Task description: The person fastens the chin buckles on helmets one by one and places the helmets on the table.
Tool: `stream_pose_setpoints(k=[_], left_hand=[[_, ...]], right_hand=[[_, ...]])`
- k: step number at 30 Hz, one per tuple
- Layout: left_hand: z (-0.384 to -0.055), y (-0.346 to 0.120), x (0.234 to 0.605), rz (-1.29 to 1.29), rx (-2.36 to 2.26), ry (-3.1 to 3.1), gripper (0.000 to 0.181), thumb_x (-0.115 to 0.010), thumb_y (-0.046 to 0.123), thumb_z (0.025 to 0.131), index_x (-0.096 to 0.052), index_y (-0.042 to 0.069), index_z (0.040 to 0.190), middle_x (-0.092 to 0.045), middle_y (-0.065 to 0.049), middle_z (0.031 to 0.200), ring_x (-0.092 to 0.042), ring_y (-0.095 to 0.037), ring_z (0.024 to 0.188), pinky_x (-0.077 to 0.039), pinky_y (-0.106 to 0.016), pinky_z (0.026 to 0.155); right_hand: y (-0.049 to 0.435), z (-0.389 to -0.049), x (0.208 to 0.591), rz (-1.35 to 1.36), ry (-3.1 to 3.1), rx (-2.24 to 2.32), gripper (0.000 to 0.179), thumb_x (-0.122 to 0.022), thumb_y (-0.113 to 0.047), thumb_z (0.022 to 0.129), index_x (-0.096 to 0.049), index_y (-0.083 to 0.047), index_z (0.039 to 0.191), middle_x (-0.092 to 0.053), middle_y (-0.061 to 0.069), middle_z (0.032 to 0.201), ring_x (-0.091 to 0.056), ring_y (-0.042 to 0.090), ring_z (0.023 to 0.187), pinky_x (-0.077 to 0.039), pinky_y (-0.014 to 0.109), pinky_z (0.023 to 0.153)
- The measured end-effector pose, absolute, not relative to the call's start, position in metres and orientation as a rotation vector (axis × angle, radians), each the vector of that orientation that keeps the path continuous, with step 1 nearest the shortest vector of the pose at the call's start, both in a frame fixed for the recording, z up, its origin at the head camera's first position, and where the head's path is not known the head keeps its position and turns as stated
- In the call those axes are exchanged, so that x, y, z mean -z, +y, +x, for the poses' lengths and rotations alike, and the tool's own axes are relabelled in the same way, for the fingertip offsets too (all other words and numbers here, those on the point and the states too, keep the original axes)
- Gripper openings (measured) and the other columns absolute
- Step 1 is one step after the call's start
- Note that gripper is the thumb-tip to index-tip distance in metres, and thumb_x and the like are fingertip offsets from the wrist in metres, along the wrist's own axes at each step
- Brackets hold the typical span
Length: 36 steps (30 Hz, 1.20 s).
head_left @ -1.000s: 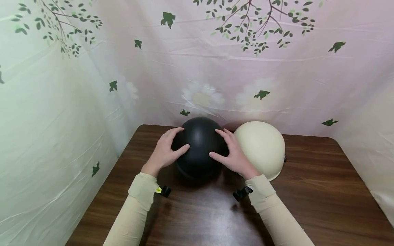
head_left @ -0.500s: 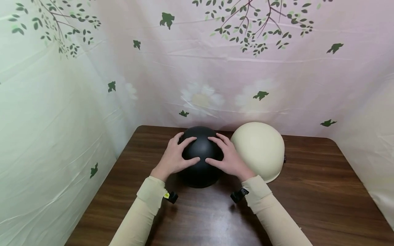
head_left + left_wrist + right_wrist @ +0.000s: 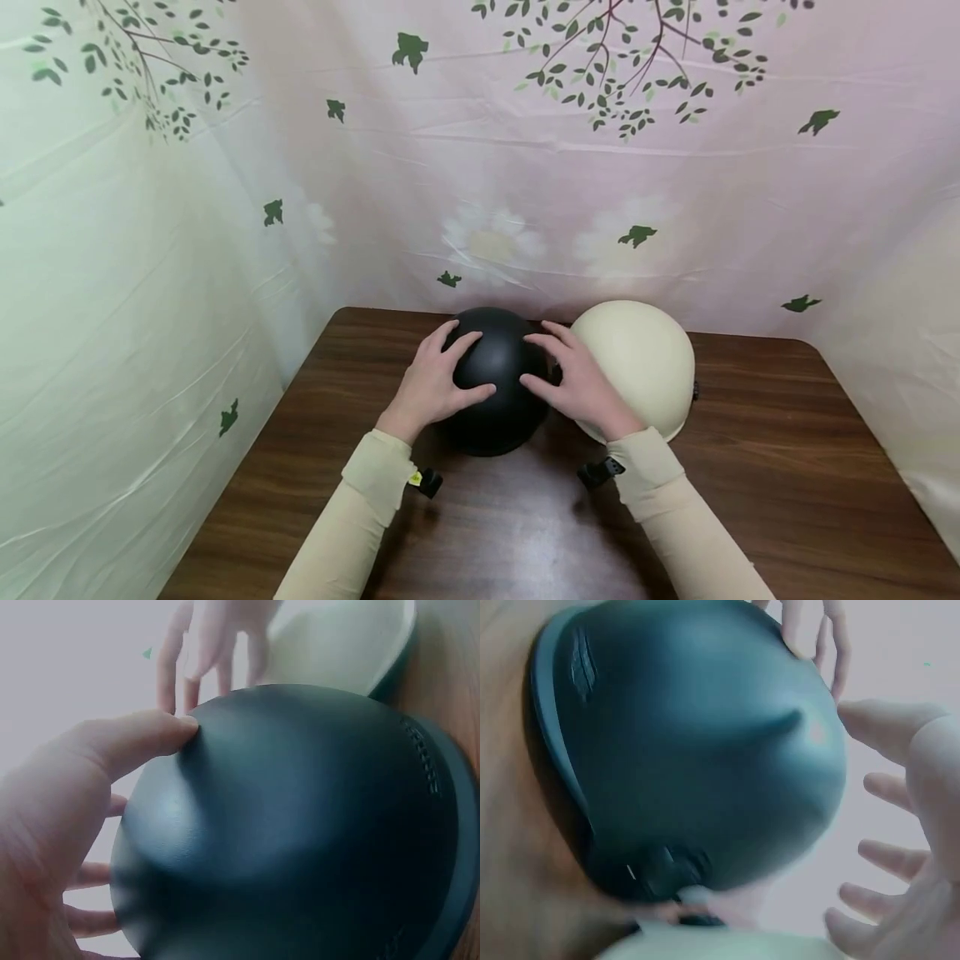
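A black round-domed helmet (image 3: 502, 358) sits dome up on the table. My left hand (image 3: 431, 387) rests on its left side with spread fingers; in the left wrist view the thumb (image 3: 161, 739) touches the dome, and the other fingers are partly hidden behind it. My right hand (image 3: 588, 387) is beside the dome's right side, its fingers spread and relaxed, and in the right wrist view most fingers (image 3: 892, 862) stand apart from the shell. A cream helmet (image 3: 641, 358) stands right of the black one, partly behind my right hand.
The dark wood table (image 3: 510, 533) ends at the back against a pale hanging cloth (image 3: 487, 167) printed with leaves and flowers. Similar cloth hangs at both sides. A small black fitting (image 3: 696, 390) shows on the cream helmet's right side.
The black helmet has come down and nearer, onto the table, since one second ago. Over the last half second my right hand has drawn rightward off it; my left hand remains on the dome.
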State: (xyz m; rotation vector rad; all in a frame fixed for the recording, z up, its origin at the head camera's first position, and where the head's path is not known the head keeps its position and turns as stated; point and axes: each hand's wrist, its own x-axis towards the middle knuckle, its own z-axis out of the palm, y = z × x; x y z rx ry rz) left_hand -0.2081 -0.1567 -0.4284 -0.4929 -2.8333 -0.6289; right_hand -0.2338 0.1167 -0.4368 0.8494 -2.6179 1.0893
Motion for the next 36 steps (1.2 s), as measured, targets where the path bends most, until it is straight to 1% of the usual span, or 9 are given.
stream_pose_setpoints(k=[4,7,10,15,17,20,23,32,36], left_hand=[[-0.210,-0.158,0.427,-0.483,0.655,-2.848,0.084,-0.078,0.062,0.086,-0.047,0.030,0.158,-0.029,-0.011,0.170,-0.031,-0.041,0.152,-0.048,-0.062,0.109],[-0.211,-0.159,0.427,-0.485,0.669,-2.853,0.085,-0.078,0.062,0.087,-0.047,0.029,0.158,-0.028,-0.011,0.170,-0.030,-0.040,0.153,-0.049,-0.062,0.107],[-0.213,-0.161,0.427,-0.480,0.677,-2.852,0.085,-0.079,0.061,0.086,-0.047,0.029,0.158,-0.027,-0.011,0.170,-0.030,-0.040,0.153,-0.050,-0.063,0.105],[-0.219,-0.164,0.428,-0.464,0.673,-2.852,0.085,-0.078,0.062,0.087,-0.046,0.029,0.159,-0.027,-0.011,0.170,-0.030,-0.041,0.153,-0.051,-0.063,0.104],[-0.222,-0.165,0.428,-0.461,0.670,-2.854,0.085,-0.077,0.063,0.087,-0.046,0.030,0.159,-0.027,-0.011,0.170,-0.029,-0.040,0.153,-0.051,-0.063,0.104],[-0.226,-0.165,0.429,-0.463,0.666,-2.856,0.085,-0.077,0.063,0.087,-0.045,0.030,0.159,-0.027,-0.010,0.170,-0.029,-0.040,0.154,-0.051,-0.062,0.104],[-0.229,-0.165,0.430,-0.457,0.657,-2.864,0.085,-0.076,0.064,0.087,-0.045,0.031,0.159,-0.027,-0.009,0.170,-0.029,-0.039,0.154,-0.052,-0.061,0.103],[-0.231,-0.164,0.427,-0.438,0.634,-2.854,0.084,-0.076,0.062,0.087,-0.046,0.029,0.158,-0.028,-0.011,0.169,-0.029,-0.039,0.153,-0.053,-0.062,0.101],[-0.232,-0.162,0.428,-0.438,0.620,-2.845,0.084,-0.076,0.062,0.087,-0.047,0.028,0.158,-0.029,-0.013,0.169,-0.030,-0.042,0.152,-0.049,-0.064,0.105]], right_hand=[[0.139,-0.241,0.425,0.794,-2.472,-0.980,0.043,-0.082,-0.024,0.092,-0.070,-0.006,0.129,-0.049,0.022,0.156,-0.043,0.044,0.144,-0.038,0.063,0.114],[0.160,-0.248,0.415,0.748,-2.428,-0.847,0.040,-0.082,-0.021,0.090,-0.072,-0.004,0.125,-0.051,0.027,0.151,-0.043,0.049,0.141,-0.037,0.065,0.114],[0.182,-0.251,0.408,0.645,-2.538,-0.645,0.051,-0.081,-0.031,0.090,-0.068,-0.005,0.132,-0.046,0.032,0.152,-0.039,0.057,0.138,-0.036,0.070,0.109],[0.206,-0.252,0.404,0.455,-2.852,-0.420,0.079,-0.070,-0.064,0.091,-0.053,-0.016,0.151,-0.032,0.034,0.157,-0.034,0.064,0.133,-0.039,0.077,0.095],[0.211,-0.252,0.405,0.434,-2.913,-0.425,0.085,-0.065,-0.070,0.092,-0.048,-0.017,0.155,-0.031,0.035,0.158,-0.034,0.065,0.133,-0.039,0.077,0.096],[0.214,-0.252,0.407,0.443,-2.939,-0.429,0.089,-0.061,-0.074,0.092,-0.045,-0.017,0.158,-0.030,0.037,0.159,-0.035,0.066,0.134,-0.037,0.075,0.101],[0.217,-0.251,0.406,0.451,-2.944,-0.443,0.090,-0.063,-0.073,0.092,-0.044,-0.015,0.158,-0.030,0.037,0.159,-0.034,0.066,0.135,-0.035,0.075,0.105],[0.224,-0.245,0.406,0.399,-3.009,-0.542,0.098,-0.062,-0.080,0.088,-0.039,-0.020,0.162,-0.022,0.033,0.164,-0.023,0.064,0.143,-0.043,0.080,0.091],[0.227,-0.242,0.407,0.409,-2.994,-0.539,0.096,-0.063,-0.077,0.089,-0.039,-0.019,0.162,-0.021,0.034,0.164,-0.021,0.065,0.144,-0.040,0.081,0.095]])
